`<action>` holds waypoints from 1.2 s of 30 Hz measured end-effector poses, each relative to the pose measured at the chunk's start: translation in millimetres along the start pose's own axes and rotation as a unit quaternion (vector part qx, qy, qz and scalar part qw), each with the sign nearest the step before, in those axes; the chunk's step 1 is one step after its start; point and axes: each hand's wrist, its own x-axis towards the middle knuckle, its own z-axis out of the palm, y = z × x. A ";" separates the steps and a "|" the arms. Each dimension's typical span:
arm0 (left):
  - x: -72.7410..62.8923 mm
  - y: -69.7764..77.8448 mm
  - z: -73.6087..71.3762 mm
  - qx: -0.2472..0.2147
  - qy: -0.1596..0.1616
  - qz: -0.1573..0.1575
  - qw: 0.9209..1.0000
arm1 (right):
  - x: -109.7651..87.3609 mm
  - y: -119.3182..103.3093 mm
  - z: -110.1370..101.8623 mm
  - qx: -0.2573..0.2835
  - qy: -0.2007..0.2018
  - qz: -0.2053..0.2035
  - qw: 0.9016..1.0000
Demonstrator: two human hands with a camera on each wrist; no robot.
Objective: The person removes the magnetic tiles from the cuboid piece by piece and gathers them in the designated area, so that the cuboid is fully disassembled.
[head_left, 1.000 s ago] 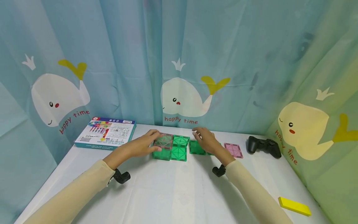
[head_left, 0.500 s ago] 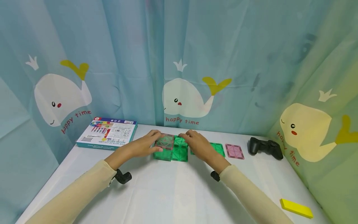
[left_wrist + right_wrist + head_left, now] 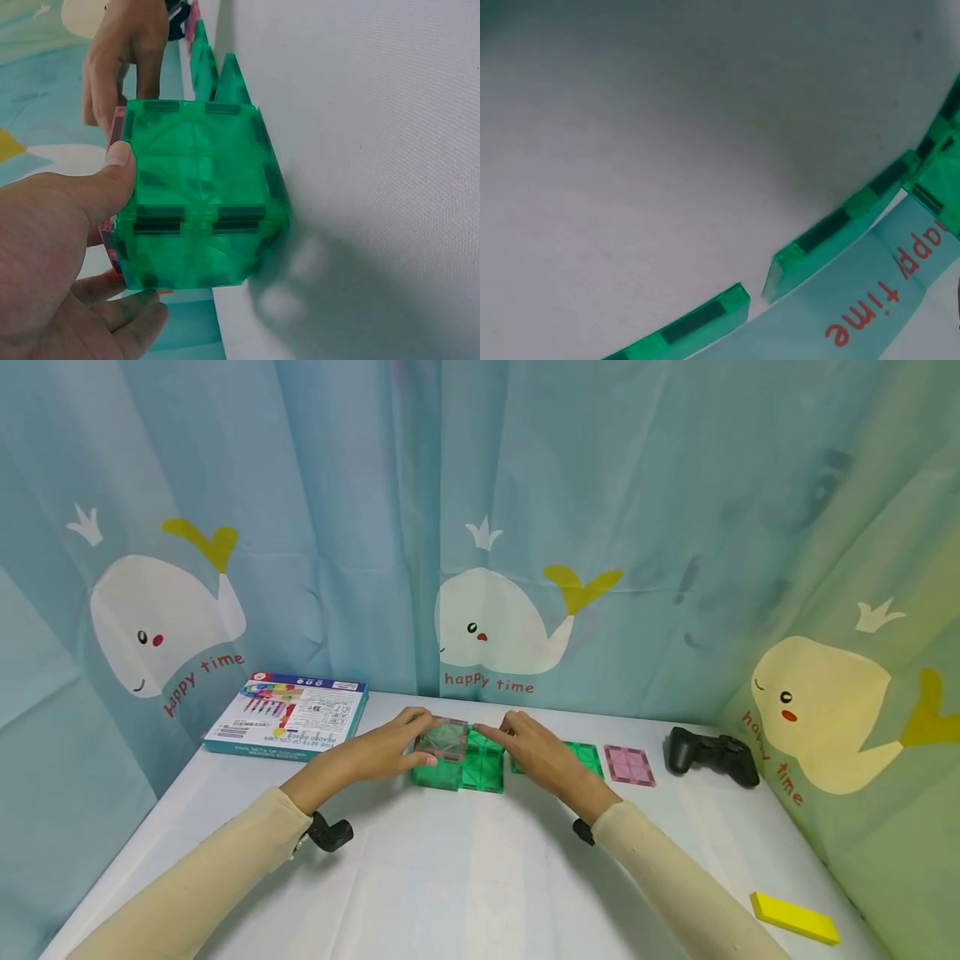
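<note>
My left hand (image 3: 386, 747) grips a box of clear green magnetic tiles (image 3: 437, 775) with a pink tile (image 3: 442, 737) on top. In the left wrist view the thumb presses the pink tile's edge and other fingers curl behind the box (image 3: 199, 180). Adjoining its right side are more green tiles (image 3: 482, 770). My right hand (image 3: 542, 752) hovers over them, index finger extended to their upper edge; whether it touches is hard to tell. Green tiles (image 3: 847, 225) lie below that hand in the right wrist view, its fingers out of frame there.
Right of the hand lie a green tile (image 3: 588, 758) and a pink tile (image 3: 630, 766). Beyond them is a black game controller (image 3: 711, 757). A yellow block (image 3: 795, 917) lies at the front right, and a toy box (image 3: 288, 717) at the back left. A curtain (image 3: 345, 568) hangs behind the table (image 3: 450, 877).
The right hand has moved left from above the flat green tiles to the green tiles beside the box. Its index finger has straightened. The left hand keeps its hold.
</note>
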 end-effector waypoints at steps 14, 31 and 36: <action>0.3 3.0 -0.5 0.002 0.000 0.001 1.000 | 0.8 8.5 -0.8 0.081 0.066 0.063 0.993; 0.4 -0.3 1.9 -0.003 0.004 0.007 1.000 | -49.2 30.0 -68.2 0.158 0.172 0.136 0.963; -0.2 1.4 0.6 0.006 0.008 0.013 1.000 | -88.6 42.0 -85.8 0.175 0.110 0.198 0.958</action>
